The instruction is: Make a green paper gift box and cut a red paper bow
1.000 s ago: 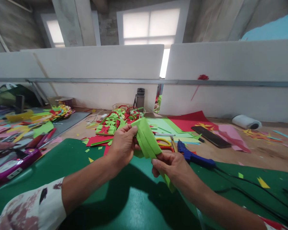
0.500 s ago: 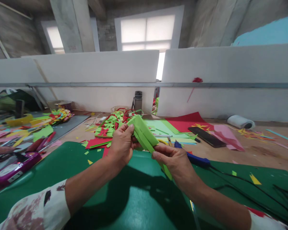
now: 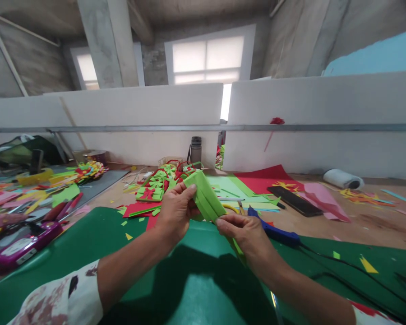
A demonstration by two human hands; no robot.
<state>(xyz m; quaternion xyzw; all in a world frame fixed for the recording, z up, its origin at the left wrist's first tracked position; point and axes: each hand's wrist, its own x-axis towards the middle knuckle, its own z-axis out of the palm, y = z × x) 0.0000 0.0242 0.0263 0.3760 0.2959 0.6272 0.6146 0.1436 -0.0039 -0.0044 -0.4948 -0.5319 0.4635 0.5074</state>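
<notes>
Since a second ago, the right hand (image 3: 246, 232) has shifted over the scissors (image 3: 230, 208), hiding more of their handles, and the folded green paper strip (image 3: 206, 198) shows as a narrower, flatter band. The strip is held at the centre of the frame, slanting down to the right. The left hand (image 3: 176, 207) has its fingers clamped on the upper end; the right hand's fingers pinch the lower end, with a length hanging beneath. Below spreads a dark green mat (image 3: 192, 289) on the table (image 3: 379, 232). Right of centre lie a blue glue gun (image 3: 277, 234) and a black phone (image 3: 294, 201); a pile of green and red paper pieces (image 3: 152, 192) sits left of centre, near a grey bottle (image 3: 196, 151).
</notes>
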